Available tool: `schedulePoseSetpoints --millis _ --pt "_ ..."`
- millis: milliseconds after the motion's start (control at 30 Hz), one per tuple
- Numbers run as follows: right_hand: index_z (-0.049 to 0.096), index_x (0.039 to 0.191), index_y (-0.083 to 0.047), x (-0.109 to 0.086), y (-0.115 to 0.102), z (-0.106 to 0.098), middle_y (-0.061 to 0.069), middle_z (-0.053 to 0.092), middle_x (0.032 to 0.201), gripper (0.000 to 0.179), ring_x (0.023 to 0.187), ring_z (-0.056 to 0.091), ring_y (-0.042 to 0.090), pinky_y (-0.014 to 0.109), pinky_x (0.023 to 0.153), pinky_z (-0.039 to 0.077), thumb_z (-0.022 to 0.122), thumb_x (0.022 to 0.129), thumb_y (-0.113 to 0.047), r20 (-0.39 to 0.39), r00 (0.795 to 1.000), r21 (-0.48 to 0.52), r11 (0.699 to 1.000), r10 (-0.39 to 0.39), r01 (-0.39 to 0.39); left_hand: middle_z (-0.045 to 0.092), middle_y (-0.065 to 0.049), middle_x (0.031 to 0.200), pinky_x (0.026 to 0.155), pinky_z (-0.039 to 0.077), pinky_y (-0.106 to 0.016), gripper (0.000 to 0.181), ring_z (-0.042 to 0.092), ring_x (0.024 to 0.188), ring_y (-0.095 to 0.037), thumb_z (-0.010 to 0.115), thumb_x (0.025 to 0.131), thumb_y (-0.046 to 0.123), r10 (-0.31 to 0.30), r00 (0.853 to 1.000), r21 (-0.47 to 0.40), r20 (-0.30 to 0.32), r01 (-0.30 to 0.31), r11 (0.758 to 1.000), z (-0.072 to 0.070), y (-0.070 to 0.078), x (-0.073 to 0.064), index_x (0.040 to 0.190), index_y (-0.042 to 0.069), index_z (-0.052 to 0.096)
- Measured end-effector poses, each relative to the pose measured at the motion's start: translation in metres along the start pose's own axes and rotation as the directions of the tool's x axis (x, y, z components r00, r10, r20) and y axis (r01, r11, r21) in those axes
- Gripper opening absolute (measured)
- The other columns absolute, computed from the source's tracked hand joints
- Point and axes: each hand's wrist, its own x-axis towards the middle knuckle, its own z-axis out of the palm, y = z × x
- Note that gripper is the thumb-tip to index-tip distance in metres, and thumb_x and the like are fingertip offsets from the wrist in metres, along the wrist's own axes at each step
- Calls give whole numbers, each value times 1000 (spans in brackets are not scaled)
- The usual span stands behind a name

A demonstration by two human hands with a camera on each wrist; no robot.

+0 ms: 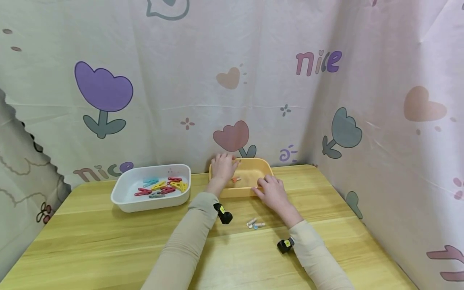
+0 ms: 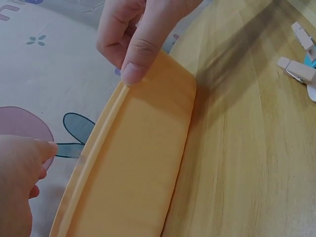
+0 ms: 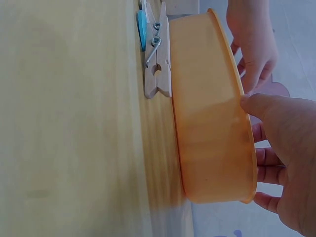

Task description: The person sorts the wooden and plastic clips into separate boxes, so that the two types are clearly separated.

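My left hand [image 1: 223, 168] reaches over the left side of a yellow plastic bin [image 1: 232, 192]. A small red patch shows by its fingertips, and whether the fingers pinch something there is hidden. Below them, an orange-topped small clothespin [image 1: 235, 179] lies in the bin. The right hand [image 1: 272, 192] grips the bin's near right rim, its thumb [image 2: 134, 74] on the outer side and the other fingers over the inside. Two small wooden clothespins [image 3: 157, 59] with white and blue decorations lie on the table in front of the bin.
To the left stands a white bin [image 1: 152, 206] with several colored plastic clothespins [image 1: 166, 189] inside: red, yellow, blue and green. Both bins sit on a wood-grain table [image 1: 108, 241] near its back edge. A printed curtain [image 1: 163, 100] hangs behind and on the right.
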Motion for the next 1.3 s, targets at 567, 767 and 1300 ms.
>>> schedulePoseSetpoints --millis 567,767,1300 --pt "61 92 -15 -1 -1 -1 1 51 87 29 84 50 20 48 89 42 62 93 -44 8 1000 0 1000 10 -10 64 -1 115 95 42 -47 20 53 112 -28 65 93 35 2 999 -53 -36 -4 999 -1 -9 -5 105 20 60" --pt "61 92 -15 0 -2 -3 2 51 88 29 85 51 21 50 91 41 62 93 -44 17 1000 7 1000 17 -18 65 -2 113 93 43 -47 19 54 110 -28 66 92 34 29 997 -59 -67 -33 998 -6 -11 -10 104 20 62" --pt "62 93 -15 -1 -4 -5 1 52 88 29 85 51 21 50 91 42 62 93 -44 8 1000 7 1000 10 -10 65 -1 109 93 44 -46 18 55 105 -26 67 92 33 105 987 -68 -119 -114 991 -17 -18 -29 102 19 63"
